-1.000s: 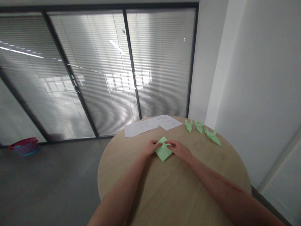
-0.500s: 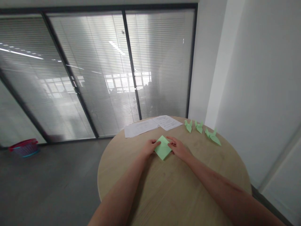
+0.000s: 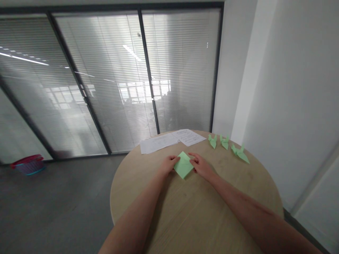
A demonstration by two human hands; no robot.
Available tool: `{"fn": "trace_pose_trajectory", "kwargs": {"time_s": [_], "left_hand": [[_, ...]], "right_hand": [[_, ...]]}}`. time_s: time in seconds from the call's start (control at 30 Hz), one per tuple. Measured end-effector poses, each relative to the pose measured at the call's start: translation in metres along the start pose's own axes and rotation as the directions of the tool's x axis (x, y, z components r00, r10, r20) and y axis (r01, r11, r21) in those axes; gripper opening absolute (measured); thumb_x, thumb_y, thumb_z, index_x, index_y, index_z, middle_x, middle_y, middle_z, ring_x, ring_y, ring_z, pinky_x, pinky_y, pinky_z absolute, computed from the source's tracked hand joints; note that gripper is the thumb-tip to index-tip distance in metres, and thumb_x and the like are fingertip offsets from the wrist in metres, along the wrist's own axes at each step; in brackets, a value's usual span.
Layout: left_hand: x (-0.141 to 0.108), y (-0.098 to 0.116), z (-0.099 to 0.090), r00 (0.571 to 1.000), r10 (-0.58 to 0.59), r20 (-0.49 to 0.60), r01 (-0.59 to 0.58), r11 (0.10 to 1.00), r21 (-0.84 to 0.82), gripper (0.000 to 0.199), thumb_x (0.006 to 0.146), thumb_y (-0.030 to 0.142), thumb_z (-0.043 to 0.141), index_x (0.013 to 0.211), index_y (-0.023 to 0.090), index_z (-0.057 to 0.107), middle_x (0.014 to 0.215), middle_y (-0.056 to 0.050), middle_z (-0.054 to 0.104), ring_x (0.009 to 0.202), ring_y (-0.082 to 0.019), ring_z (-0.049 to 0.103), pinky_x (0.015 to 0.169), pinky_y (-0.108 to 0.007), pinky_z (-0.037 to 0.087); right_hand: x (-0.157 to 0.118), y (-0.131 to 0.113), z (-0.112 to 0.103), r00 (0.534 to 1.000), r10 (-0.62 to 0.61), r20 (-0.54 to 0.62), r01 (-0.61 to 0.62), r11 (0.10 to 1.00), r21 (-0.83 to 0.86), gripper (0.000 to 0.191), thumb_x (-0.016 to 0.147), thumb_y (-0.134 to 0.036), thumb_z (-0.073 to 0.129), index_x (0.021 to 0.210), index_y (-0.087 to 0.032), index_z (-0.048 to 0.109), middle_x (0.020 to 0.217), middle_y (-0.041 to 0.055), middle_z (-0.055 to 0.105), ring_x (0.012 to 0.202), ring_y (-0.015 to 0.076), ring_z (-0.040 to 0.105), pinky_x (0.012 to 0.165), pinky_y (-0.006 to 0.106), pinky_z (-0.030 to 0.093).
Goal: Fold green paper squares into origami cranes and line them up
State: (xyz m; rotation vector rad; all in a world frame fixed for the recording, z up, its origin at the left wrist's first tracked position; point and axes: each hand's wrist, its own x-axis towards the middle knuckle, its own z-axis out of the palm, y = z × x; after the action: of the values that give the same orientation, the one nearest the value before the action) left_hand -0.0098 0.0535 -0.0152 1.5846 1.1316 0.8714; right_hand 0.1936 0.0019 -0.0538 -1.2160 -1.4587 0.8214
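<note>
A folded piece of light green origami paper (image 3: 183, 166) is held between my two hands, turned like a diamond with one corner toward me. My left hand (image 3: 170, 164) pinches its left corner, thumb on top. On the opposite corner, my right hand (image 3: 200, 164) is closed with thumb and fingers, its index finger stretched along the upper right edge. The fingers under the paper are hidden. Farther back on the right stand three green folded paper birds: a left one (image 3: 212, 141), a middle one (image 3: 224, 142) and a larger right one (image 3: 240, 153).
The round wooden table (image 3: 201, 208) carries white paper sheets (image 3: 159, 143) and a printed sheet (image 3: 188, 137) at its far edge. A red and blue basket (image 3: 28, 165) sits on the floor at left. Glass partitions with blinds (image 3: 106, 84) and a white wall (image 3: 296, 106) enclose the table.
Almost nothing differs. The view has shifted very slightly, and both hands keep their hold on the green paper in the same place.
</note>
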Motion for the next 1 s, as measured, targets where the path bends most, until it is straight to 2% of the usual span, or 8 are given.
{"fn": "trace_pose_trajectory", "kwargs": {"time_s": [0.2,0.37,0.5,0.77,1.0], "left_hand": [[0.004,-0.006,0.0,0.998,0.069,0.0,-0.069,0.998,0.01,0.05,0.071,0.062,0.074,0.076,0.013,0.071,0.067,-0.004,0.064,0.06,-0.015,0.053,0.059,-0.028,0.036],[0.006,-0.008,-0.001,0.997,0.077,0.001,-0.077,0.997,0.025,0.05,0.071,0.062,0.074,0.075,0.013,0.072,0.066,-0.004,0.064,0.061,-0.016,0.053,0.06,-0.029,0.037],[0.007,-0.01,-0.001,0.997,0.074,0.007,-0.074,0.997,0.028,0.048,0.072,0.061,0.073,0.074,0.013,0.071,0.066,-0.004,0.064,0.061,-0.016,0.053,0.06,-0.03,0.037],[0.009,-0.013,0.0,0.997,0.078,0.009,-0.078,0.997,0.009,0.049,0.073,0.061,0.074,0.076,0.012,0.071,0.067,-0.005,0.065,0.061,-0.016,0.054,0.059,-0.029,0.037],[0.009,-0.012,0.0,0.997,0.071,0.007,-0.072,0.997,0.013,0.051,0.071,0.063,0.074,0.077,0.012,0.071,0.067,-0.004,0.064,0.061,-0.016,0.053,0.06,-0.029,0.036]], "right_hand": [[-0.002,-0.004,0.0,0.999,0.038,0.012,-0.038,0.999,0.006,0.048,0.096,-0.029,0.047,0.142,-0.022,0.056,0.083,0.0027,0.069,0.053,0.0124,0.053,0.048,0.022,0.042],[-0.002,-0.003,0.0,0.999,0.008,0.039,-0.006,0.999,-0.038,0.047,0.097,-0.03,0.047,0.141,-0.023,0.061,0.09,0.0044,0.073,0.055,0.0127,0.055,0.052,0.023,0.047],[-0.001,-0.002,0.0,1.0,-0.023,0.02,0.025,0.997,-0.066,0.044,0.097,-0.033,0.049,0.137,-0.025,0.066,0.088,0.004,0.074,0.06,0.0141,0.058,0.06,0.026,0.051],[-0.003,-0.005,0.002,0.999,0.009,0.048,-0.009,1.0,0.0,0.052,0.096,-0.037,0.048,0.144,-0.023,0.056,0.085,0.003,0.07,0.053,0.0124,0.05,0.05,0.023,0.042],[-0.003,-0.004,0.003,0.998,-0.018,0.065,0.015,0.999,0.049,0.056,0.092,-0.028,0.054,0.148,-0.023,0.051,0.07,-0.0025,0.058,0.051,0.0131,0.05,0.048,0.023,0.04]]}}
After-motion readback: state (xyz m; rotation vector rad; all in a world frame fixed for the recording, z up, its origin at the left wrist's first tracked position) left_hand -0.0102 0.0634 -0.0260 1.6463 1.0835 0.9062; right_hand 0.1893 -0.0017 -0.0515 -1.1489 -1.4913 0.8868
